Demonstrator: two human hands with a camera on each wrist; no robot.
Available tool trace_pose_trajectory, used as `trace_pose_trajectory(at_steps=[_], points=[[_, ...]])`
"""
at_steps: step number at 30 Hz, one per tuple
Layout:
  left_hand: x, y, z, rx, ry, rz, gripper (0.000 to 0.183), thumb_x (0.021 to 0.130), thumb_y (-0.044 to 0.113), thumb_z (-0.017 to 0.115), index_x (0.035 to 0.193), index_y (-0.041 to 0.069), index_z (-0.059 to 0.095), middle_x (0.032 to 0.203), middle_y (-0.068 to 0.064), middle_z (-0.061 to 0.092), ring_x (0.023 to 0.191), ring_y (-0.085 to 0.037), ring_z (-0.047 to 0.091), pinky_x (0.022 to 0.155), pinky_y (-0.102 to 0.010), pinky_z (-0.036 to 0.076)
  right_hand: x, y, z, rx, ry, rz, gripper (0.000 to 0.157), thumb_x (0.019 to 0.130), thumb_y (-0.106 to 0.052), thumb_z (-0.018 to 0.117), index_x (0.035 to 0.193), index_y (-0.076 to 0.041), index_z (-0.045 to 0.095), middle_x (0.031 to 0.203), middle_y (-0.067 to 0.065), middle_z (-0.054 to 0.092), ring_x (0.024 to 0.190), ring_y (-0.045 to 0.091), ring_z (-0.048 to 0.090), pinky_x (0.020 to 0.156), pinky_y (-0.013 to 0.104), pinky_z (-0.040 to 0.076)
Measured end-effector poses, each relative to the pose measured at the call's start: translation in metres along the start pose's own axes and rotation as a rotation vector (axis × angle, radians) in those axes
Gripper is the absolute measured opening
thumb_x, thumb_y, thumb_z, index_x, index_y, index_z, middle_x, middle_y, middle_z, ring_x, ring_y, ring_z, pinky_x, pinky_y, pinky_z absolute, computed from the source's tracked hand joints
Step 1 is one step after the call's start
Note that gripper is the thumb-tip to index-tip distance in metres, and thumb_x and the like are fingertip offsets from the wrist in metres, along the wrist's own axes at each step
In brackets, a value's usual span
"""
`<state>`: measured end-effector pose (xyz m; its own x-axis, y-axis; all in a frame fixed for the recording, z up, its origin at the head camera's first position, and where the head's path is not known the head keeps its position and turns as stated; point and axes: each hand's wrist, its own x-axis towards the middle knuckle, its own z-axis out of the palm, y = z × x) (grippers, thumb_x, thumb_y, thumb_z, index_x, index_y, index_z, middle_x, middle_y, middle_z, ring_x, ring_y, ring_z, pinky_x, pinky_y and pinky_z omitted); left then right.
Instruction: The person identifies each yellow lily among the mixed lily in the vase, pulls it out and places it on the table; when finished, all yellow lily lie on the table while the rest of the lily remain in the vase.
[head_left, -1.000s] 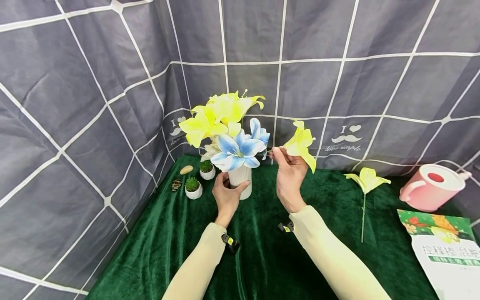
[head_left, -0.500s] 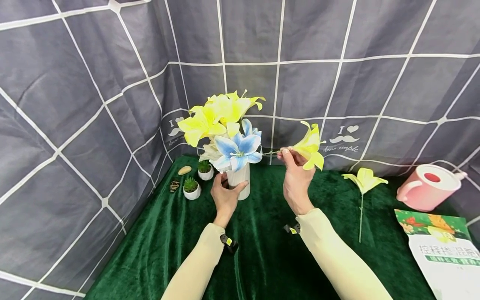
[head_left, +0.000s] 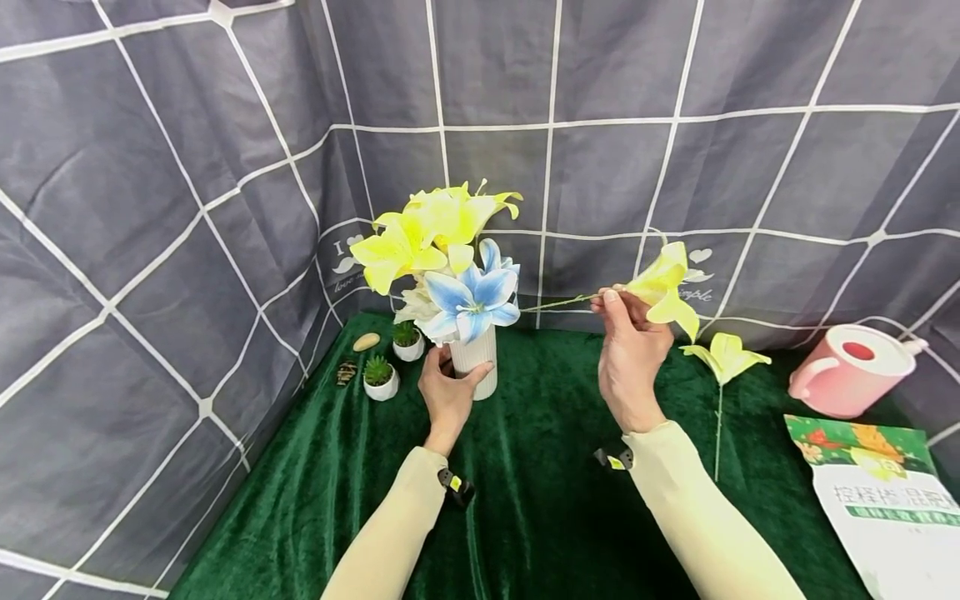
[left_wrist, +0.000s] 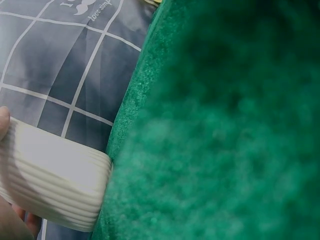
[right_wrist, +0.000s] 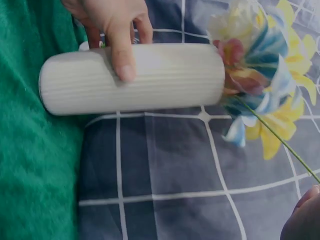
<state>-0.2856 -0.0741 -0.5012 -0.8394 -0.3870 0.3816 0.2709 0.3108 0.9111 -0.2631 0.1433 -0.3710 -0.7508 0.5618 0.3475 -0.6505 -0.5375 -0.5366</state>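
Observation:
My left hand (head_left: 448,392) grips a white ribbed vase (head_left: 486,348) that stands upright on green cloth, thumb across its front. Yellow lilies (head_left: 442,225) and a blue lily (head_left: 474,304) fill its top. With bent fingers, my right hand (head_left: 633,358) pinches a yellow lily (head_left: 666,287) just below the bloom, and its green stem (head_left: 555,304) runs sideways to the blue lily. Seen from the right wrist, the stem (right_wrist: 280,142) reaches the blooms at the vase mouth, where its far end is hidden. The left wrist view shows the lower vase (left_wrist: 65,175).
Two small potted succulents (head_left: 381,379) stand left of the vase, near a tan stone (head_left: 367,342) and a dark striped object (head_left: 346,372). To the right are a loose yellow lily (head_left: 726,358), a pink mug (head_left: 851,375) and a white-and-green bag (head_left: 877,500). A grey checked curtain (head_left: 600,183) stands behind.
My right hand has moved right, carrying the yellow lily away from the vase, and more of its stem shows. The left hand keeps its hold on the vase.

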Motion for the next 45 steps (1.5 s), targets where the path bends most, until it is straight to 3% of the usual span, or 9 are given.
trace_pose_trajectory(at_steps=[13,15,20,25,31,37,40,45], points=[[0.0,-0.002,0.0,-0.007,-0.005,-0.016,0.061,0.068,0.038,0.094,0.115,0.015,0.064,0.114,-0.007,0.068,0.105,-0.03,0.069,0.09,-0.049,0.059,0.018,-0.041,-0.041,-0.024,-0.048,-0.106,0.012,0.085,0.015,0.069,0.097,0.013,0.074,0.086,0.013,0.078,0.069,0.019,0.073,0.068,0.026,0.06],[0.0,-0.001,0.0,-0.009,-0.008,-0.017,0.062,0.067,0.038,0.094,0.116,0.015,0.064,0.114,-0.007,0.068,0.105,-0.029,0.069,0.09,-0.048,0.059,0.022,-0.048,-0.049,-0.015,-0.047,-0.108,0.014,0.084,0.017,0.07,0.098,0.019,0.071,0.085,0.016,0.078,0.067,0.02,0.072,0.067,0.026,0.061],[0.0,0.0,0.0,-0.01,-0.004,-0.012,0.062,0.067,0.035,0.095,0.116,0.014,0.064,0.114,-0.008,0.069,0.105,-0.03,0.07,0.09,-0.049,0.059,0.034,-0.06,-0.073,-0.127,-0.033,-0.102,0.022,0.081,0.016,0.073,0.099,0.025,0.067,0.08,0.015,0.077,0.062,0.019,0.071,0.062,0.024,0.06],[0.0,0.002,-0.001,-0.011,-0.001,-0.015,0.061,0.067,0.034,0.095,0.115,0.014,0.064,0.114,-0.008,0.069,0.105,-0.03,0.07,0.09,-0.049,0.059,0.042,-0.072,-0.098,-0.33,-0.015,-0.042,0.02,0.081,0.014,0.075,0.099,0.021,0.07,0.076,0.009,0.077,0.06,0.014,0.071,0.062,0.02,0.06],[-0.001,0.002,-0.001,-0.011,-0.004,-0.025,0.061,0.068,0.034,0.095,0.116,0.014,0.064,0.114,-0.008,0.069,0.105,-0.028,0.07,0.091,-0.049,0.059,0.047,-0.081,-0.123,-0.693,0.021,0.128,0.014,0.084,0.002,0.078,0.097,0.007,0.077,0.068,-0.005,0.075,0.058,0.005,0.066,0.06,0.014,0.054],[-0.002,0.001,-0.001,-0.019,-0.008,-0.022,0.06,0.068,0.034,0.094,0.116,0.014,0.064,0.114,-0.008,0.068,0.104,-0.029,0.07,0.09,-0.049,0.059,0.048,-0.074,-0.145,-1.013,-0.053,0.279,0.004,0.087,-0.014,0.079,0.09,-0.011,0.081,0.064,-0.018,0.07,0.057,-0.001,0.063,0.059,0.012,0.051],[-0.002,0.001,-0.001,-0.025,-0.02,-0.023,0.059,0.07,0.035,0.093,0.116,0.014,0.063,0.114,-0.008,0.068,0.105,-0.03,0.069,0.09,-0.048,0.059,0.045,-0.068,-0.156,-1.137,-0.115,0.316,0.01,0.09,-0.02,0.077,0.093,-0.01,0.08,0.063,-0.023,0.068,0.059,-0.003,0.062,0.059,0.012,0.05],[-0.003,0.001,-0.002,-0.025,-0.033,-0.03,0.059,0.071,0.036,0.092,0.118,0.015,0.063,0.115,-0.008,0.067,0.106,-0.031,0.068,0.091,-0.048,0.058,0.041,-0.06,-0.169,-1.296,-0.188,0.36,0.031,0.092,-0.024,0.074,0.109,0.002,0.076,0.061,-0.026,0.064,0.06,-0.005,0.06,0.058,0.013,0.049]])
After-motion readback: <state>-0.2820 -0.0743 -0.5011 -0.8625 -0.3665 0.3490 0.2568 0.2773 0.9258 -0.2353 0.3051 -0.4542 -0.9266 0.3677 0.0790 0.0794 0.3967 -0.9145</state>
